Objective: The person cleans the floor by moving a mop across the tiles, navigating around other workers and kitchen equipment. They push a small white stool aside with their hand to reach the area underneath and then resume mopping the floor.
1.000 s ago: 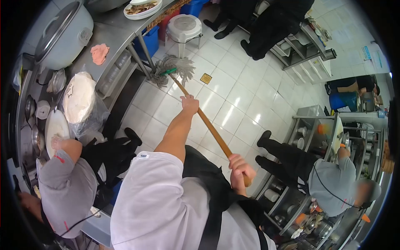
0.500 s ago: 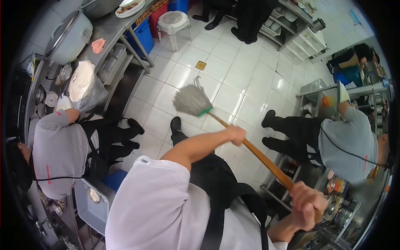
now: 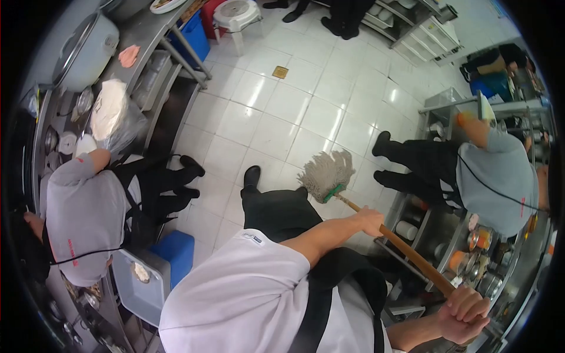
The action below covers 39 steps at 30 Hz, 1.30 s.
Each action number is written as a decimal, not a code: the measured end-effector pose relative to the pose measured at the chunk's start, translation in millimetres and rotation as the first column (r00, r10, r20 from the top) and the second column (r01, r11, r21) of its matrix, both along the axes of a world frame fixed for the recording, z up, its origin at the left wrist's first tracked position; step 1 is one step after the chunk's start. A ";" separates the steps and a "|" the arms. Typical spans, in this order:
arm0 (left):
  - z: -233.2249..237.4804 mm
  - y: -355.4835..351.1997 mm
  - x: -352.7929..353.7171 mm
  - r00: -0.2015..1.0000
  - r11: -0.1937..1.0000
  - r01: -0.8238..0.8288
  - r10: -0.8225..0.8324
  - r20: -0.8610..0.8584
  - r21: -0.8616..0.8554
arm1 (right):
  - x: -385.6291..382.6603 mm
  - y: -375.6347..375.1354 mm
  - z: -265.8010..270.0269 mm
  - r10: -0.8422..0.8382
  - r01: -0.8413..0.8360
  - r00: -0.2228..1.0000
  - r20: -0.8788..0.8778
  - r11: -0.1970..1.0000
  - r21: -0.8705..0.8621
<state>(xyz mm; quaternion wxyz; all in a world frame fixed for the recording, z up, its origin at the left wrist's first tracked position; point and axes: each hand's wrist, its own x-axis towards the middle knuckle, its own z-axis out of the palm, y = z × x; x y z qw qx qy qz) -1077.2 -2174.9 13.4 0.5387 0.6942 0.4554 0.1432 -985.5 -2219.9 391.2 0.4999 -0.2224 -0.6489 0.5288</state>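
A mop with grey strings (image 3: 326,173), a green clamp (image 3: 333,193) and a long wooden handle (image 3: 412,254) slants across in front of me. Its strings lie on the white tiled floor, right of my boot (image 3: 252,176). My left hand (image 3: 371,222) is wrapped round the handle's lower half, some way above the clamp. Up at the top end of the handle, my right hand (image 3: 465,315) grips it with closed fingers, which hide the tip.
A person in grey (image 3: 88,206) stands at the steel counter on my left, another (image 3: 494,182) at the shelves on my right. A grey tub (image 3: 126,276) and a blue bin (image 3: 176,256) sit at lower left. A white stool (image 3: 235,15) and a floor drain (image 3: 280,72) are ahead.
The mop head has swept to the right and closer to me, leaving the tiles in front of my boot. Both hands have shifted right and down in view, still on the handle.
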 end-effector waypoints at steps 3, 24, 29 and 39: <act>2.5 1.1 -34.7 0.998 0.999 -0.044 0.045 -0.043 0.033 | -7.3 0.9 3.1 0.075 -0.084 0.988 -0.133 0.994 -0.064; -89.7 -52.8 -519.7 0.547 0.643 -0.740 0.746 -0.380 0.197 | -361.2 -1.6 -149.3 0.288 -0.305 0.849 -0.444 0.952 0.034; -115.1 -87.5 -559.4 0.398 0.557 -0.804 0.765 -0.507 0.209 | -378.2 -49.8 -223.3 0.259 -0.275 0.901 -0.348 0.961 0.003; -100.7 -118.4 -399.7 0.545 0.888 -0.441 0.380 -0.747 0.130 | -191.7 -109.4 -213.4 0.227 -0.234 0.965 -0.134 0.971 -0.041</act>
